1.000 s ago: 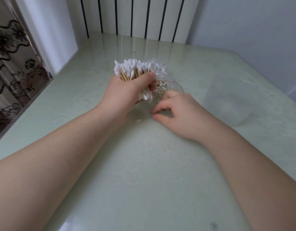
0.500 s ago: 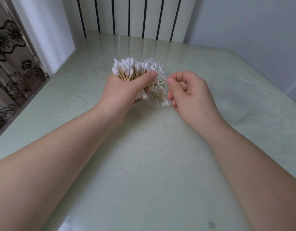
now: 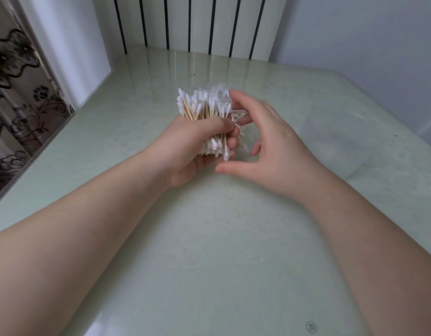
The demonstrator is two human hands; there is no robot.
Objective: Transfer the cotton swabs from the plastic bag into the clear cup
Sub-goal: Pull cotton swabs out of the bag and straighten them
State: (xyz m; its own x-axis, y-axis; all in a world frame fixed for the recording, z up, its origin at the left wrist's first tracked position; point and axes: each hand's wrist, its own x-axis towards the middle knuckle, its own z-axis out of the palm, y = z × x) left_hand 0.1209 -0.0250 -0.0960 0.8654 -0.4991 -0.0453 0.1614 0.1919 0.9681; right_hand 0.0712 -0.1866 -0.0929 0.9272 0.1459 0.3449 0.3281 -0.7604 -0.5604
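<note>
Extraction of the white-tipped, wooden-stick cotton swabs (image 3: pixel 204 112) from the crinkled clear plastic bag (image 3: pixel 241 132) appears in hand. Left hand (image 3: pixel 185 151) clasps the bundle mid-length above the glossy pale-green table (image 3: pixel 209 238); right hand (image 3: pixel 270 146) spreads wide beside the bag. Pinch film only; pull along the sticks. Bundle's long axis runs near-upright, tips leaning away; the clear cup (image 3: pixel 331 141) stands to its right.

White-tipped, seemingly tan-stemmed cotton swabs (image 3: pixel 204 107)

Pale green, glossy table (image 3: pixel 209 238). A clear cup (image 3: pixel 331 141), barely discernible, rests on its right part; a small round mark (image 3: pixel 311 326) lies at the near edge.
</note>
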